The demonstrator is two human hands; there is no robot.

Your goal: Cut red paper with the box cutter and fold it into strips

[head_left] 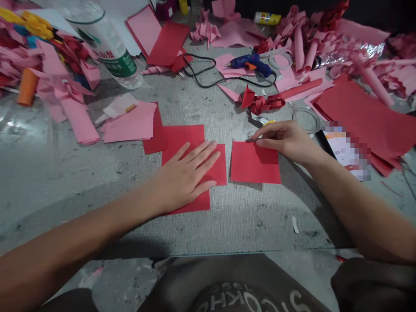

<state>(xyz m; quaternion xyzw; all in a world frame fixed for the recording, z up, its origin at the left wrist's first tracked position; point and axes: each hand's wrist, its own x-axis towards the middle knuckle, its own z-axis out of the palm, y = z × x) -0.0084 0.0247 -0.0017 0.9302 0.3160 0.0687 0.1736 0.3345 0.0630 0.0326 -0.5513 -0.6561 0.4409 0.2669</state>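
matt red paper sheets (185, 136), clear glossy plastic bottle (113, 47), grey tabletop (191, 234) with woven-looking texture

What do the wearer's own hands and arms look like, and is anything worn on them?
Both the left hand and right hand are ungloved, with slender fingers. No ring, watch or bracelet shows, and no sleeve covers the visible forearms.

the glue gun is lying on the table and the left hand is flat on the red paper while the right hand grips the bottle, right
Not the bottle: the head view shows the right hand holding a small red sheet by its edge.
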